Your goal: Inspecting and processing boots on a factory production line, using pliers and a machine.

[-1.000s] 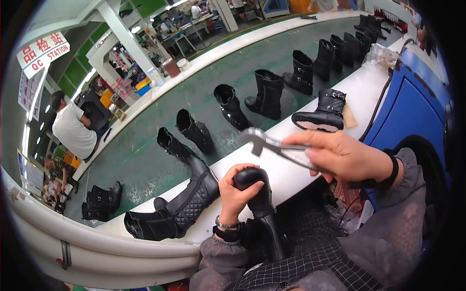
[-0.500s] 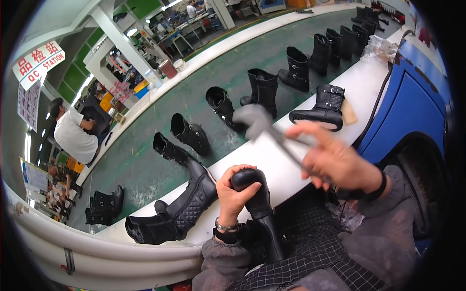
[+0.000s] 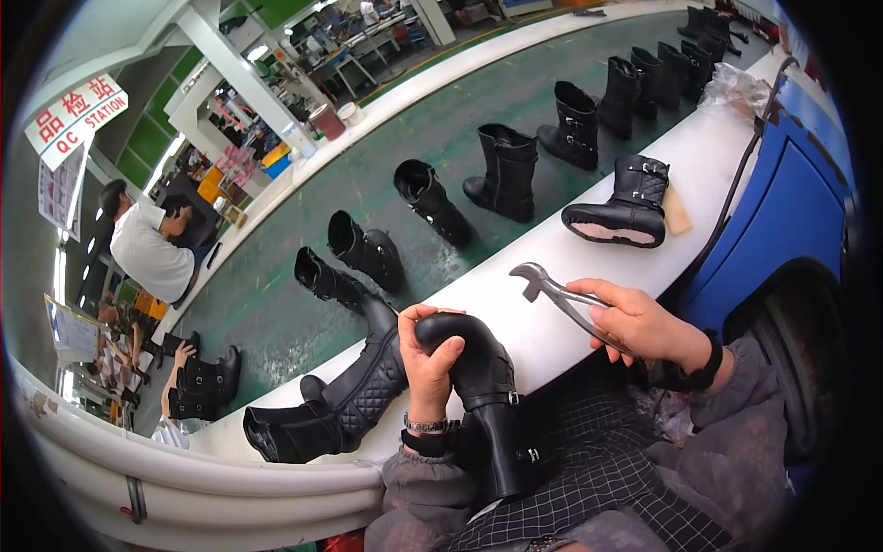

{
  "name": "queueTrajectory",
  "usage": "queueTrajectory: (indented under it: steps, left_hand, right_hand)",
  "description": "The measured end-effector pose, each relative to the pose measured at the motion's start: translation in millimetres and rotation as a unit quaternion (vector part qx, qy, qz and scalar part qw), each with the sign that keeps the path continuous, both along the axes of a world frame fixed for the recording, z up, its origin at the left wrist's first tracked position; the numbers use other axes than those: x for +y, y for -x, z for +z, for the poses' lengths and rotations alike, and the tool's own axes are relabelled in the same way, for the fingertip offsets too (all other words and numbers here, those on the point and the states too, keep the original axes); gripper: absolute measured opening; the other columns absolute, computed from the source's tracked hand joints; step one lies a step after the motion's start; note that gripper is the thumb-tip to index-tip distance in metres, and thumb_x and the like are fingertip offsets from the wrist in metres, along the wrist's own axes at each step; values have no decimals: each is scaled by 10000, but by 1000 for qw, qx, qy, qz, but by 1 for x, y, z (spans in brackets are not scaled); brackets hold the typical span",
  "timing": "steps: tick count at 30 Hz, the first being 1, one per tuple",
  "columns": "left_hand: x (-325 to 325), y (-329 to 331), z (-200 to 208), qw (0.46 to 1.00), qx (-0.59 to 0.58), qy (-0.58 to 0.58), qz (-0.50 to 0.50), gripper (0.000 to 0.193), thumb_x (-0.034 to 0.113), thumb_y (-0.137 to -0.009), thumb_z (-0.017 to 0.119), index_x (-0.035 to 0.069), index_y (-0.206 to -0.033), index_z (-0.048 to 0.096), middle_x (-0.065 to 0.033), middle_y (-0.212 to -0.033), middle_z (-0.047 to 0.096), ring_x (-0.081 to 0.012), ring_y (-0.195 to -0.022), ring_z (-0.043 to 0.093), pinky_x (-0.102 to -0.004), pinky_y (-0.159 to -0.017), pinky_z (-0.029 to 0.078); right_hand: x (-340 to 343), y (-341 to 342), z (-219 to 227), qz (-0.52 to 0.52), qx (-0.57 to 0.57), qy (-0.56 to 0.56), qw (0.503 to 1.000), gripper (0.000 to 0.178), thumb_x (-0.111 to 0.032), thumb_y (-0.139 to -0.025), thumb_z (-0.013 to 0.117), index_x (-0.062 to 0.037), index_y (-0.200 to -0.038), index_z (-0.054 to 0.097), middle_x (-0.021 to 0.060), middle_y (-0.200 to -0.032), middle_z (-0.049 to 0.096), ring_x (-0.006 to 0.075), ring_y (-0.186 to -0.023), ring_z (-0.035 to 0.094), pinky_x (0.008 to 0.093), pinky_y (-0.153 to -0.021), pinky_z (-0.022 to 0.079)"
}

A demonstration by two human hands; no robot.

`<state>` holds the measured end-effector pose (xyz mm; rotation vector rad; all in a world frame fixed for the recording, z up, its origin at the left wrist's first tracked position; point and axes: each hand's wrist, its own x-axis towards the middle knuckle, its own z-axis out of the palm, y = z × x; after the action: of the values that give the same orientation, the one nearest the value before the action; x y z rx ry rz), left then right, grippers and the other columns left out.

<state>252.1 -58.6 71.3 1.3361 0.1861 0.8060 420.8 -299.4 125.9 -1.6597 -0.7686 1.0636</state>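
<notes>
My left hand [image 3: 427,366] is wrapped round the toe of a black buckled boot [image 3: 487,382], whose shaft points down into my lap. The thumb lies on the toe's upper side. In my right hand [image 3: 644,324] I grip steel lasting pincers [image 3: 555,293] by the handles, with the hooked hammer-like head pointing up and left above the white ledge, apart from the boot. Left of my left hand, black quilted boots [image 3: 363,391] lie on the ledge. Beyond my right hand another black boot [image 3: 625,207] lies on its side, part of its pale sole showing.
Black boots [image 3: 506,170] stand in a row along the green conveyor belt [image 3: 276,304], behind the white ledge [image 3: 515,322]. A blue machine [image 3: 773,202] rises at the right. A co-worker [image 3: 152,239] sits across the belt. Clear plastic [image 3: 736,90] lies far right.
The pincers, blurred and raised before, are now lower and steady in my right hand. The held boot has tilted slightly left. Boots on the belt have shifted a little; another person's hand appears at the left.
</notes>
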Motion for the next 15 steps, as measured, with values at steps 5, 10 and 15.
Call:
queueTrajectory:
  steps: [5,10,15]
  left_hand:
    - [0,5,-1,999,-17,34,13,566,43,-747,751,75,-1242,479,-112,-1062,635,-186,-979,610,-308,-908,475]
    - [3,3,-1,1000,-7,24,9,513,60,-733,762,58,-1191,531,-123,-1043,636,-191,-959,619,-321,-882,500]
    - [2,1,2,999,-3,39,-36,464,10,-710,760,30,-1129,562,-108,-1037,648,-181,-959,620,-311,-885,491]
  right_hand:
    - [1,-12,-39,-60,-209,-64,974,421,-141,-963,446,-145,-1382,487,33,-725,574,78,-559,520,225,-550,462]
    - [-2,-21,-56,-122,-277,-10,953,430,-154,-942,481,-124,-1370,481,97,-693,568,205,-561,563,339,-590,464]
    - [-11,-9,-19,-133,-78,9,988,433,-133,-956,451,-117,-1388,480,59,-731,601,103,-572,546,247,-531,457]
